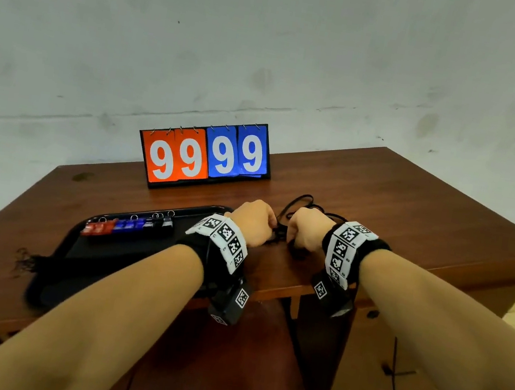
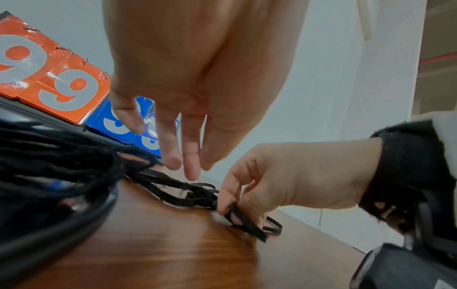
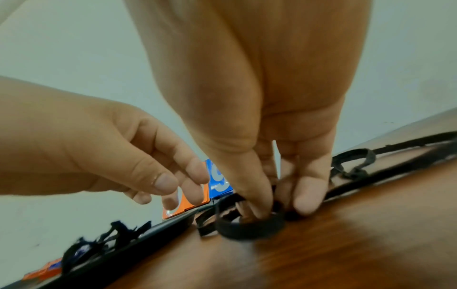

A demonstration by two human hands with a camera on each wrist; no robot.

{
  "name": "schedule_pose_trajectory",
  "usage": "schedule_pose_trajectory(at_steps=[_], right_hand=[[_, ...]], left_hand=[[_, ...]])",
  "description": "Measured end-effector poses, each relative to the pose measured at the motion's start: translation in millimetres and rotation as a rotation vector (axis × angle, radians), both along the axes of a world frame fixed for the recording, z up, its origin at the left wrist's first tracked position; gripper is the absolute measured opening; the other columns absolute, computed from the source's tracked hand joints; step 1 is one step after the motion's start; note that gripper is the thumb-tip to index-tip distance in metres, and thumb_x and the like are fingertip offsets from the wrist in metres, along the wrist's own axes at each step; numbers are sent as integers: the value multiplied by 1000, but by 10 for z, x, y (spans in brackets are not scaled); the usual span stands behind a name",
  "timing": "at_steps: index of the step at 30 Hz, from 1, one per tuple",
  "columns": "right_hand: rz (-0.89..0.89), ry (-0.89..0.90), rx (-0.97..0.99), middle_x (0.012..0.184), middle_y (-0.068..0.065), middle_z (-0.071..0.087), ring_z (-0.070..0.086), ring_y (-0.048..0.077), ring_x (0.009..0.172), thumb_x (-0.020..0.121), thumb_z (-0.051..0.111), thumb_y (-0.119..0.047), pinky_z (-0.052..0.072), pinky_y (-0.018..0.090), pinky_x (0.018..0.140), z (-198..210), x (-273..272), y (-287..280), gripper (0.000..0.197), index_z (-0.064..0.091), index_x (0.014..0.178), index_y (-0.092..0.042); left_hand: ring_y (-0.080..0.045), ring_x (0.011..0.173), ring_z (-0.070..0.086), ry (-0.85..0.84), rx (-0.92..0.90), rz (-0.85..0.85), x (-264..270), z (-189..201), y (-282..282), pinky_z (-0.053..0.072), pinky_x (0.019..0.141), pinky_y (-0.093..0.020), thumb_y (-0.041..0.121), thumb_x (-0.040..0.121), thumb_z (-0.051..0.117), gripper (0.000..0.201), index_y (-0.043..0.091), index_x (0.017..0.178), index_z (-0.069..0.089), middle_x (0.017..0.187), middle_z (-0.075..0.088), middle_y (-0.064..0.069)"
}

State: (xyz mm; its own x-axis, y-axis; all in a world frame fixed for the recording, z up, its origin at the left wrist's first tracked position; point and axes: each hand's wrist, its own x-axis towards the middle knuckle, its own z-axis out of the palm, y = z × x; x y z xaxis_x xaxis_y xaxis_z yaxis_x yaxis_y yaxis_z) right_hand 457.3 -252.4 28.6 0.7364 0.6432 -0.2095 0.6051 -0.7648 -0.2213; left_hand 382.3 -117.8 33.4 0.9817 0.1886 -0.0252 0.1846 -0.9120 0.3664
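Note:
A long flat black strap (image 1: 295, 201) lies tangled on the brown table (image 1: 397, 217), just in front of both hands. My right hand (image 1: 305, 233) pinches a looped part of the strap (image 3: 249, 228) against the tabletop between thumb and fingers (image 3: 306, 203); the left wrist view shows the same pinch by my right hand (image 2: 232, 211). My left hand (image 1: 255, 221) hovers close beside it with its fingers (image 2: 173, 156) hanging loosely above the strap's knot (image 2: 197, 193). From the right wrist view, my left hand (image 3: 173, 187) holds nothing.
A black tray (image 1: 125, 251) sits left of the hands, with a row of red, blue and black binder clips (image 1: 130, 225) along its far side. A flip scoreboard (image 1: 205, 156) reading 99 99 stands at the back by the wall. The table's front edge is under my wrists.

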Motion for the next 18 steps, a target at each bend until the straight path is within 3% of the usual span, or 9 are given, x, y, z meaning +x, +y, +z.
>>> schedule_pose_trajectory(at_steps=[2, 4, 7, 9, 11, 14, 18], right_hand=[[-33, 49, 126, 97, 6, 75, 71, 25, 89, 81, 70, -6, 60, 36, 79, 2, 22, -49, 18, 77, 93, -18], [-58, 108, 302, 86, 5, 73, 70, 22, 75, 80, 69, -3, 61, 33, 69, 6, 16, -107, 19, 74, 82, -21], [-69, 165, 492, 75, 2, 68, 63, 14, 62, 79, 68, 4, 52, 21, 55, 37, -11, -172, 22, 71, 76, -18], [-72, 185, 560, 80, 7, 70, 62, 11, 58, 79, 69, 6, 49, 17, 51, 59, -26, -197, 22, 69, 74, -16], [-72, 205, 616, 85, 14, 72, 63, 14, 59, 79, 72, 5, 50, 18, 51, 69, -36, -217, 22, 68, 72, -15], [-76, 215, 661, 87, 20, 73, 67, 22, 67, 79, 70, 8, 56, 23, 59, 60, -35, -231, 23, 69, 73, -14], [-96, 251, 716, 87, 22, 73, 69, 23, 69, 78, 69, 9, 59, 26, 65, 25, -33, -255, 17, 72, 80, -8]], left_hand=[[-23, 111, 62, -23, 3, -15, 18, 3, -1, 46, 101, -48, 18, 85, 60, 25, 30, 103, 71, 118, 68, 5], [-22, 103, 65, -39, -20, -40, 33, 11, 2, 52, 94, -41, 18, 87, 59, 27, 25, 111, 71, 117, 69, 2], [-21, 88, 65, -65, -99, -57, 54, 18, -20, 53, 77, -30, 18, 88, 62, 24, 19, 110, 72, 108, 70, -1], [-20, 88, 64, -88, -180, -53, 85, 18, -39, 53, 77, -32, 16, 86, 65, 20, 17, 104, 75, 102, 71, -3], [-20, 86, 65, -110, -274, -43, 117, -2, -56, 53, 81, -35, 17, 85, 68, 16, 16, 99, 75, 94, 73, -4], [-14, 66, 61, -150, -398, -20, 158, -43, -65, 52, 71, -35, 16, 82, 73, 14, 15, 96, 73, 73, 69, 0], [-13, 60, 57, -179, -421, -16, 196, -84, -77, 47, 63, -29, 12, 79, 76, 16, 16, 94, 73, 72, 70, -2]])
